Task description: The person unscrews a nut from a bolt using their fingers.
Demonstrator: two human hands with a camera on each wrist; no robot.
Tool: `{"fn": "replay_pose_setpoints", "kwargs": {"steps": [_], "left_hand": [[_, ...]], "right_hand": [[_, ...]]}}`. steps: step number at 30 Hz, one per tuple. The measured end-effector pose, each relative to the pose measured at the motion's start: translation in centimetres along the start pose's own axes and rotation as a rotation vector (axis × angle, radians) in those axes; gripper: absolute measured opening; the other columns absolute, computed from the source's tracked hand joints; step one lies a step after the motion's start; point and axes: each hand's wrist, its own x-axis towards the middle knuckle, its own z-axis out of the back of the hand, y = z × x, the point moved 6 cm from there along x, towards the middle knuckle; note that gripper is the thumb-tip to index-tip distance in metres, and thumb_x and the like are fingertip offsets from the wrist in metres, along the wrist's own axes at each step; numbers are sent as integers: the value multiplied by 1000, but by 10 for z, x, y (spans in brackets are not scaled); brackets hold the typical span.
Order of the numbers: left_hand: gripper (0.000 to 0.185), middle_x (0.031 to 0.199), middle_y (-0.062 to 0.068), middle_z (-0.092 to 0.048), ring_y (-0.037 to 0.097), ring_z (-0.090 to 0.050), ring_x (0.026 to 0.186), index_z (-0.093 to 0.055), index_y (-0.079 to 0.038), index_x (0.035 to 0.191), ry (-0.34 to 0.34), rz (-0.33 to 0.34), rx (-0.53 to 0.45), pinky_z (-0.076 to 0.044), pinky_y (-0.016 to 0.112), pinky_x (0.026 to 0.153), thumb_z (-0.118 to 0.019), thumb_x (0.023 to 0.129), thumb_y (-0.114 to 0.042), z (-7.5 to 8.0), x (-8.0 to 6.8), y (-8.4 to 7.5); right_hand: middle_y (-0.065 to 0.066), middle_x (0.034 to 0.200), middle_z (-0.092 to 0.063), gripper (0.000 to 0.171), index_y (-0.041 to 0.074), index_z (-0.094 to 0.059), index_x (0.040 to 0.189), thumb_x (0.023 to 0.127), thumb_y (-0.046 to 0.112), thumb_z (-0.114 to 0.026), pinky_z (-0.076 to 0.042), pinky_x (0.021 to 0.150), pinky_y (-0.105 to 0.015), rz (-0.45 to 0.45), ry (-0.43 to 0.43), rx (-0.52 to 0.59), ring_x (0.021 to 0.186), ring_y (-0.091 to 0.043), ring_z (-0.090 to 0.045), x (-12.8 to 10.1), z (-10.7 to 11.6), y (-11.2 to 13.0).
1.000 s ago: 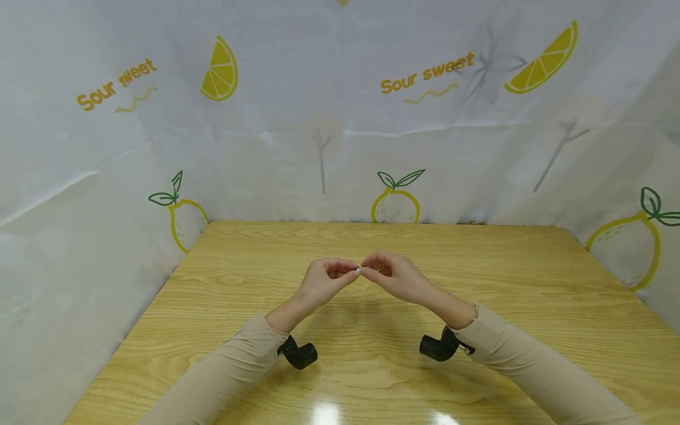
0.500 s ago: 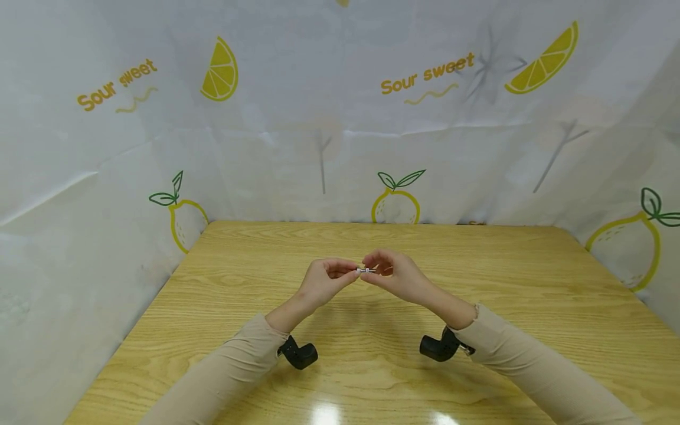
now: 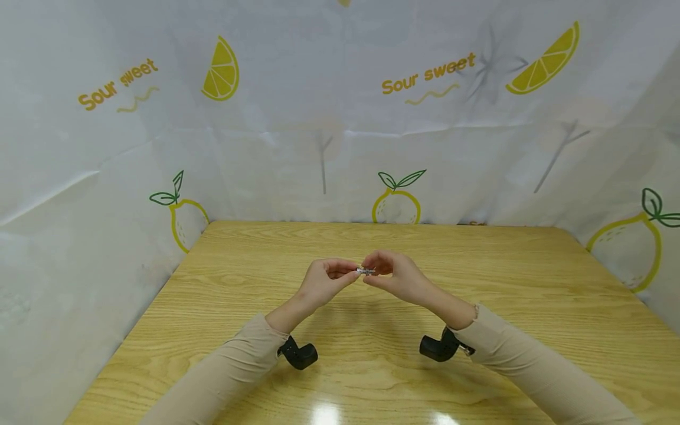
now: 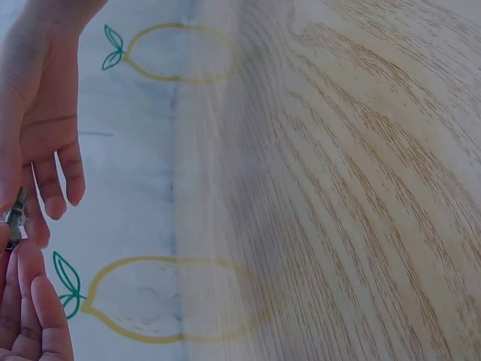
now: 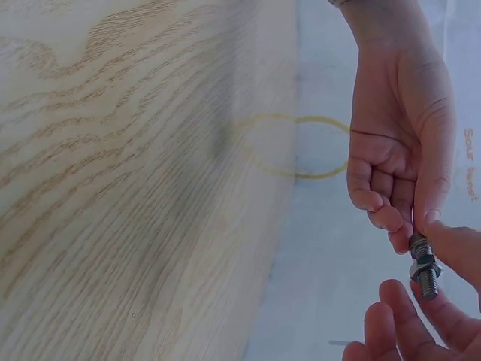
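Note:
My left hand (image 3: 326,280) pinches a small metal bolt (image 5: 428,286) by one end, between thumb and fingertips. The bolt lies sideways in the head view, its bare threaded end pointing toward the right hand. A hex nut (image 5: 425,269) sits on its thread, partway along. My right hand (image 3: 395,274) is around the threaded end, thumb and index finger parted above and below it, with its fingertips right by the nut. Its other fingers are loosely bent. In the left wrist view, the bolt (image 4: 15,218) shows at the left edge, partly covered by fingers.
Both hands are raised over the wooden table (image 3: 366,366). A white curtain (image 3: 297,159) printed with lemons hangs behind it and along the sides. Black wrist mounts (image 3: 300,354) hang under both forearms.
The right fingers, closed over the threaded end at first, have parted, so the bolt and nut now show between them. The left hand has kept its pinch and place.

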Motion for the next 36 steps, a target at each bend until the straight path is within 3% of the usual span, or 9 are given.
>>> {"fn": "replay_pose_setpoints", "kwargs": {"steps": [7,16,20,26,31,36], "left_hand": [[22,105,13,-69,27,-66,92,-69,-6,107,1,8,17,-55,31,78,-65,88,-18,1,-1,1],[22,105,15,-69,36,-64,96,-69,-4,106,4,8,-6,-54,26,75,-65,88,-16,0,0,1],[22,104,16,-69,37,-63,96,-69,-3,106,6,1,-7,-54,26,74,-65,88,-16,0,0,-1],[23,105,14,-69,27,-66,93,-69,-6,107,2,15,12,-54,25,75,-65,88,-18,1,-1,0],[24,105,15,-69,23,-67,90,-68,-4,108,-1,6,14,-54,24,74,-65,89,-18,1,-1,-2],[24,104,15,-69,34,-65,94,-68,-3,107,0,3,4,-54,26,75,-65,89,-18,1,-1,-2]], "right_hand": [[-14,95,-69,24,1,-65,106,95,21,-55,-54,74,-29,-48,35,21,85,-19,-66,0,-1,0],[-14,100,-66,20,1,-62,102,88,15,-65,-54,81,-38,-18,-16,-1,87,-22,-63,1,0,-2],[-14,101,-65,24,0,-61,106,90,17,-63,-54,79,-36,-30,-7,-2,87,-21,-63,1,0,0],[-12,96,-70,26,1,-65,107,95,21,-54,-55,77,-31,-64,54,9,87,-22,-67,1,-2,0],[-12,98,-68,21,1,-64,105,91,17,-61,-54,81,-37,-33,19,1,87,-21,-64,0,-1,-1],[-13,100,-66,24,0,-61,106,88,17,-65,-53,80,-36,-30,1,9,84,-18,-62,0,-1,-1]]}}
